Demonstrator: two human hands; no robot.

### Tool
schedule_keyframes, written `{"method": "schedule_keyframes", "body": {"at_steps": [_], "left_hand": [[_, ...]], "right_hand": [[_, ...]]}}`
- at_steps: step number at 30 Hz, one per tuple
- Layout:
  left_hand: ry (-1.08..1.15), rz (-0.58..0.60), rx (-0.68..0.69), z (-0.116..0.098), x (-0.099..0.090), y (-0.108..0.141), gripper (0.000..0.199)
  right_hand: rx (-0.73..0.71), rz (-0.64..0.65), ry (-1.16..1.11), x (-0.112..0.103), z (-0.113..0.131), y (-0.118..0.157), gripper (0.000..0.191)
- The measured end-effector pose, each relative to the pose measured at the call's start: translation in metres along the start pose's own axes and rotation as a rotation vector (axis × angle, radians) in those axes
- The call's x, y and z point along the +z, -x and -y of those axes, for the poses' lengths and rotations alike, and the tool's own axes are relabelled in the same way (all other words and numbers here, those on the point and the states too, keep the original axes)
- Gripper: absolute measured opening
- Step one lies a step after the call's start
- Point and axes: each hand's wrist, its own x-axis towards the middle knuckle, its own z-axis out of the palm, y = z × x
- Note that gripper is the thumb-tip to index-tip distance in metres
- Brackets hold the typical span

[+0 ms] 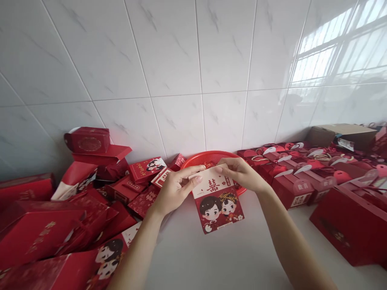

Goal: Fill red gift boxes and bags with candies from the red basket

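Both hands hold a flat red and white gift box [219, 203] up in front of me, printed with two cartoon faces and a red character. My left hand [178, 187] pinches its upper left edge, thumb on the front and fingers behind. With thumb and fingers, my right hand [242, 174] grips the upper right edge. The box hangs at a slight tilt above the white table [217, 257]. Behind it stands a red plastic basket [208, 155], its contents mostly hidden by my hands and the box.
A loose heap of red gift boxes [81, 217] covers the left side. Folded red boxes with handles [293, 187] stand in rows on the right, with a larger red box [347, 225] nearer me. A brown carton [347, 135] sits at the back right, and a tiled wall [178, 121] bounds the table.
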Motion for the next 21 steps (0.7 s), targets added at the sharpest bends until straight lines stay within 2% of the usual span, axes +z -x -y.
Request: {"method": "schedule_keyframes", "body": {"at_steps": [5, 8, 11, 14, 17, 21], "left_hand": [[-0.005, -0.021, 0.018, -0.003, 0.001, 0.002, 0.037], [-0.01, 0.045, -0.004, -0.005, 0.003, 0.002, 0.047], [-0.019, 0.143, -0.005, -0.004, 0.006, 0.002, 0.056], [-0.003, 0.172, 0.044, -0.002, 0.009, 0.001, 0.052], [-0.017, 0.188, 0.083, -0.005, 0.011, 0.001, 0.042], [-0.061, 0.249, 0.064, -0.011, 0.021, 0.002, 0.03]], "right_hand": [[0.012, 0.131, 0.065, -0.011, 0.007, 0.009, 0.046], [0.018, 0.104, 0.096, -0.015, 0.01, 0.016, 0.044], [0.025, 0.035, 0.221, -0.02, 0.012, 0.032, 0.04], [0.066, -0.096, 0.398, -0.025, 0.017, 0.064, 0.038], [0.142, -0.286, 0.557, -0.028, 0.02, 0.112, 0.039], [0.22, -0.751, 0.766, -0.03, 0.01, 0.179, 0.045]]}}
